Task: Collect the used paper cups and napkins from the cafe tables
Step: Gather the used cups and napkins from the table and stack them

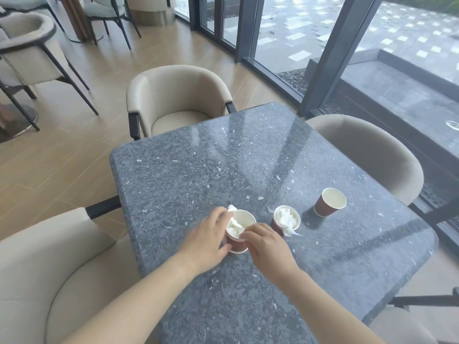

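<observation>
On the near middle of the dark speckled bench (248, 157), the left hand (206, 240) grasps the near cup (238, 244), its fingers (219, 212) curled over the rim against the napkin (234, 225) stuffed inside. The right hand (267, 248) bends its fingers onto the cup's near rim; whether they pinch it cannot be told. Just right stands a second cup (278, 225), likewise stuffed, and farther right an empty third cup (325, 207).

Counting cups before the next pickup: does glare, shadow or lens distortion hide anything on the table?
Head view: window reflections streak the table around the cups, not over them; the far cup throws a soft shadow leftward; the white napkin blends into the near cup, white inside; the left hand and right hand cover its side; the wide lens bends window frames.
</observation>
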The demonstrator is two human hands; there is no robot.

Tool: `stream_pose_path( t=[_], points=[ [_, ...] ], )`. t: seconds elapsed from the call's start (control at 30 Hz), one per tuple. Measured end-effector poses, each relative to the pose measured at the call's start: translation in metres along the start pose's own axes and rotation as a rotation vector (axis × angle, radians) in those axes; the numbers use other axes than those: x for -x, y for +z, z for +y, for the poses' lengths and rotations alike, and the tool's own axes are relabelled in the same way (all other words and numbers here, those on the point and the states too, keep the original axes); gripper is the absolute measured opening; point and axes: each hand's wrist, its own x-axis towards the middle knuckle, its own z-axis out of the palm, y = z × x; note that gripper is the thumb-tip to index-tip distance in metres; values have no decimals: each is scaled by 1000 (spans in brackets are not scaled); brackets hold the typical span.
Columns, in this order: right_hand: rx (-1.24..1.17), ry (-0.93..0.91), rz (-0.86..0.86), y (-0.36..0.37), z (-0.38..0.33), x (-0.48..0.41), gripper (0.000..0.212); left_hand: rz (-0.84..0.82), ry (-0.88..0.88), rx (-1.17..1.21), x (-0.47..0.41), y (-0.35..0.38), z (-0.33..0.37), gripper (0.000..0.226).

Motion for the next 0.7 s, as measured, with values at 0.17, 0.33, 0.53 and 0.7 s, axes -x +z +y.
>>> stream_pose_path(
  t=[0.17,0.33,0.53,0.7],
  points=[
    [-2,196,-149,17,9,16,22,-223,101,-277,-9,20,9,44],
    [27,282,-118,-1,18,31,27,-263,131,-317,-18,29,0,25],
    [40,388,-43,-18,30,38,31,-160,130,-332,-41,37,7,20],
    [38,507,-24,-27,49,40,35,-143,92,-267,-52,47,21,26]
  ],
)
